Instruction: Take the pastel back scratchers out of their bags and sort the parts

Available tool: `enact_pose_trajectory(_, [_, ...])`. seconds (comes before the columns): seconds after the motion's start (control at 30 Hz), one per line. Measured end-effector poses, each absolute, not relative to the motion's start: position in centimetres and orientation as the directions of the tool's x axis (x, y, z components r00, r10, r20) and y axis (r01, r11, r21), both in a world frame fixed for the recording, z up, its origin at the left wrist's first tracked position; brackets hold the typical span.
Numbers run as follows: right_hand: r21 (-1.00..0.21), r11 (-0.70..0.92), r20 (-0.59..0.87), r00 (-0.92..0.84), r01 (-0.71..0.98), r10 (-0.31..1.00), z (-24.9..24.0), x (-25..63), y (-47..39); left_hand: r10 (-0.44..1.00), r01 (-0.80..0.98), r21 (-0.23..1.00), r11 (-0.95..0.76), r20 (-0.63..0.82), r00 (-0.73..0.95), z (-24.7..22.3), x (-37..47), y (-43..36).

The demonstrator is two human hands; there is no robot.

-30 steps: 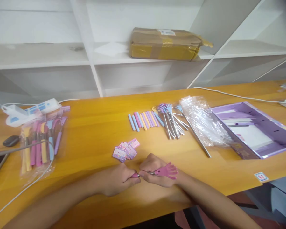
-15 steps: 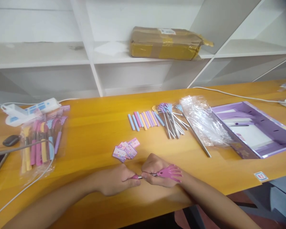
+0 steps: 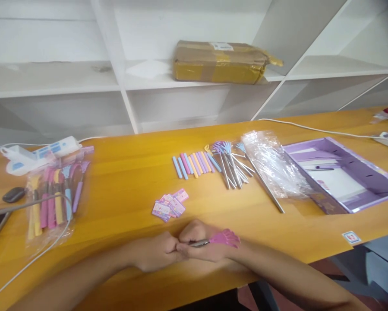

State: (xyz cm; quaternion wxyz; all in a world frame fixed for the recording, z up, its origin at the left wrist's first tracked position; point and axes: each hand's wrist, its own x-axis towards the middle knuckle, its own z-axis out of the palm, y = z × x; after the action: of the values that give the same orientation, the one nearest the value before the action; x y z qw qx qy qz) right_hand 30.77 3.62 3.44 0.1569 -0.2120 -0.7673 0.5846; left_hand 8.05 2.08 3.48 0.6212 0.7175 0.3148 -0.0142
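My left hand is closed around the handle end of a back scratcher, and its fingers hide the grip. Pressed against it, my right hand is closed on the same tool's metal rod. The pink hand-shaped head of the back scratcher sticks out to the right over my right wrist. Just beyond my hands lie several small printed cards. Farther back is a row of coloured grip sleeves, beside a heap of metal back scratchers with coloured heads.
Clear plastic bags lie next to a purple box holding papers and a pen. At the left are a bag of back scratchers, a power strip, a black mouse and cables. A taped carton sits on the shelf.
My hands have come together along the rod, so the pink handle end and the bit of rod between them no longer show. The pink head has shifted slightly left and down.
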Motion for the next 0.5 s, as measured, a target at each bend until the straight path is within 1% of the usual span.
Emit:
enact_pose_trajectory(0.13, [-0.967, 0.131, -0.114, -0.83, 0.219, 0.547, 4.1, 30.6, 3.0, 0.407, 0.483, 0.871, -0.089, -0.41, 0.816, 4.0, 7.8, 2.5])
enact_pose_trajectory(0.23, [-0.974, 0.053, -0.149, -0.794, 0.221, 0.59, 4.4, 30.6, 2.7, 0.398, 0.519, 0.843, -0.141, -0.431, 0.81, 5.0, 7.4, 3.2])
enact_pose_trajectory(0.33, [-0.987, 0.019, -0.113, -0.77, 0.161, 0.628, 4.2, 30.6, 2.3, 0.412, 0.552, 0.8, -0.233, -0.433, 0.802, 6.3, 7.2, 3.5])
enact_pose_trajectory(0.43, [-0.997, 0.05, -0.013, -0.747, 0.062, 0.665, 4.0, 30.4, 2.1, 0.462, 0.597, 0.733, -0.325, -0.428, 0.777, 7.1, 7.1, 3.3])
enact_pose_trajectory(0.5, [-0.997, 0.07, 0.034, -0.721, 0.02, 0.693, 3.9, 30.2, 2.0, 0.486, 0.602, 0.711, -0.363, -0.406, 0.774, 7.2, 7.0, 3.1])
